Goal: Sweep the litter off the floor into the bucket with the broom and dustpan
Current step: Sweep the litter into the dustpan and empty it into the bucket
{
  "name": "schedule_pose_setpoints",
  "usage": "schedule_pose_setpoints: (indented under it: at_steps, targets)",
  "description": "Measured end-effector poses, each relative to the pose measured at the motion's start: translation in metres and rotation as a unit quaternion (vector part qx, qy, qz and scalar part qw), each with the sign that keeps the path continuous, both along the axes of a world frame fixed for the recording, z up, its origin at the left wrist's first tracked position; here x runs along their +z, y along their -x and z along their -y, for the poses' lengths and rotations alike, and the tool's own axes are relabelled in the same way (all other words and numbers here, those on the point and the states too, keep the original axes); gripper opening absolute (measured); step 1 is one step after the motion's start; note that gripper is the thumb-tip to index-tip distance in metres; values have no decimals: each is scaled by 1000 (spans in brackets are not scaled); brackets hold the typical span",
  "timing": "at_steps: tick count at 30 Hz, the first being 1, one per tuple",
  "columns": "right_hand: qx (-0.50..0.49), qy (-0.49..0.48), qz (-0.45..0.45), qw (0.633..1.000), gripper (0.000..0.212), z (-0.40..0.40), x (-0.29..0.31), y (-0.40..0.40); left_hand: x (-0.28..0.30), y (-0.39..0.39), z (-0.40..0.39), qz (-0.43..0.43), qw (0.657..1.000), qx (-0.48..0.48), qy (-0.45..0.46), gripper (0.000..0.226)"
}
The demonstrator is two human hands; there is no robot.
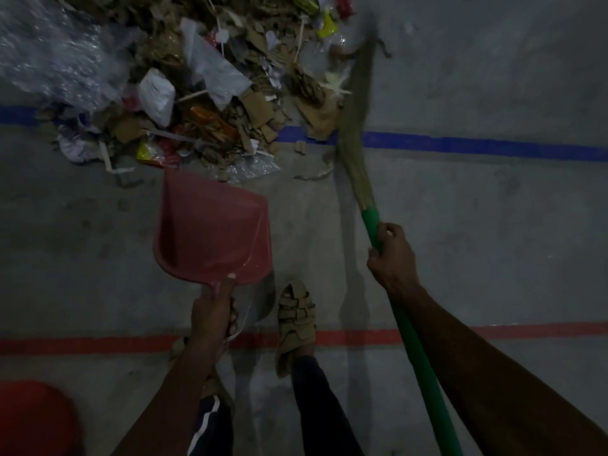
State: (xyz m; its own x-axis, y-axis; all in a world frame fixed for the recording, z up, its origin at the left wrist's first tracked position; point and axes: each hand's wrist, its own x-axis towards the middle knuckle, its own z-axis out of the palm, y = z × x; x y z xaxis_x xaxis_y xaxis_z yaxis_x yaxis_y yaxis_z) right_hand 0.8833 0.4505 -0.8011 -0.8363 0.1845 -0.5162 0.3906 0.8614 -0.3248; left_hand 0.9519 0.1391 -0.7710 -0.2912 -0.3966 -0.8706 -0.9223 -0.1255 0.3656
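Left hand (pixel 212 312) gripping pink dustpan (pixel 210 230), right hand (pixel 393 255) wrapped round green-handled broom (pixel 357 153) (bristles blurred), both just beside litter pile (pixel 204 87).

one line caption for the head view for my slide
Left hand holds red dustpan at the litter pile; right hand grips the green-handled broom.

blue line (pixel 477 144), red line (pixel 82 344), sandal (pixel 296 320)

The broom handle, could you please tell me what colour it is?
Green; the broom handle shows in the head view.
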Motion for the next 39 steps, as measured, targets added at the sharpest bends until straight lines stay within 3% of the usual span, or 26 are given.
schedule_pose_setpoints:
  at_steps: [6,11,16,21,24,32,39]
  targets:
    - [56,57,-84,993,56,-2,1,-14,6,0,-6,-2,1000,4,-7,49]
    - [-26,40,-135,990,55,-5,3,-42,2,1,-4,13,1000,19,-10,50]
    - [-70,8,-52,996,55,-11,0,-64,-1,-5,0,14,1000,26,-3,51]
    - [43,-4,2,999,53,-6,-5,-78,-4,-10,2,26,999,33,-8,50]
    - [87,21,-28,996,56,-2,-5,-77,-5,-13,2,25,999,26,-9,50]
    - [-15,23,-158,987,58,-7,2,-71,-12,-17,6,28,1000,-6,4,55]
    - [33,16,-172,985,59,-9,3,-53,-20,-13,9,57,997,-16,-44,54]
